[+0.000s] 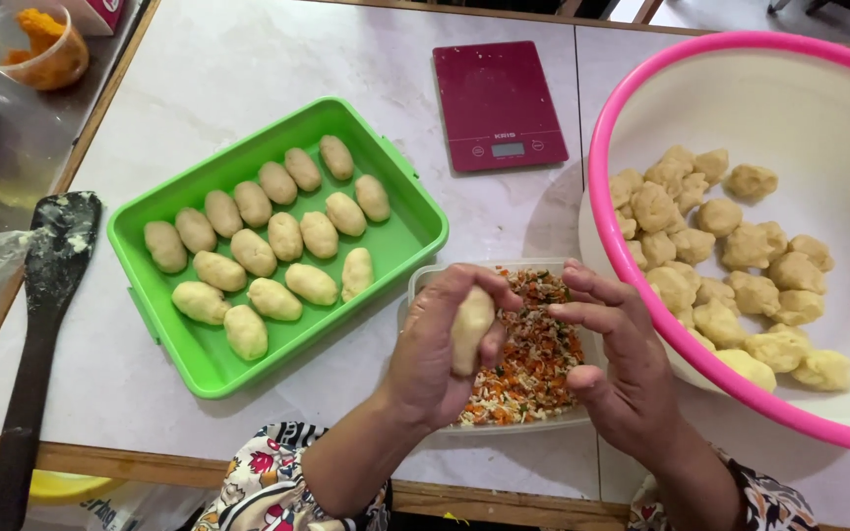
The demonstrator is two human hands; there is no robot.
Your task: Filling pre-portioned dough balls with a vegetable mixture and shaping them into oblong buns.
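Left hand (pixel 435 349) is clenched around a pale oval dough piece (pixel 471 329), held upright above a clear plastic tub of chopped orange, green and white filling (pixel 528 369). Right hand (pixel 617 354) is released, fingers spread, just beside the dough, grasping nothing. Left of the hands, a green rectangular plastic tray (pixel 395 246) holds rows of shaped dough ovals. Right of them, a pink-rimmed white basin (pixel 641 295) contains rough dough lumps.

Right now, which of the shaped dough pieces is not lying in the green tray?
The oval dough piece in the left hand, held above the filling box. All the other shaped ones lie in the green tray.
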